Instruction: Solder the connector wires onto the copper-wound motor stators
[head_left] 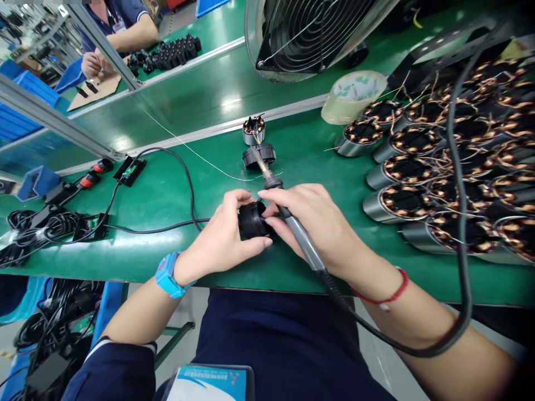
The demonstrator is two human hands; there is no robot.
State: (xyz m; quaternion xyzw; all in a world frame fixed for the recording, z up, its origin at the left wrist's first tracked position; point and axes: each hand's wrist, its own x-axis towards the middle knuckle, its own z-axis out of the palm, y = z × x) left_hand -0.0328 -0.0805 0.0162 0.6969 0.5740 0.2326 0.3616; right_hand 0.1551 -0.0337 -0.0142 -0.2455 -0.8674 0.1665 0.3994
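Observation:
My left hand (221, 231) is curled around a round black plastic cap (251, 221), its thumb along the near side. From the left, a black cable (154, 230) runs up to that hand. In my right hand (317, 220) rests a soldering iron (304, 239), its metal tip pointing away from me. The thumb and fingertips of this hand also reach the cap's open right side; whether they pinch a wire there is hidden. Just beyond the tip lies a black ribbed ring (251, 157), with coloured wires leading to a small wound motor stator (253, 133).
Several steel-cased stators (405, 203) crowd the right side, beside a tape roll (354, 97). A fan (313, 33) stands behind. Bundled cables (62, 225) lie left, and thin wire (184, 142) crosses the bench. The iron's cord (460, 195) loops over my right forearm. Another person's hands (94, 64) work across the divider.

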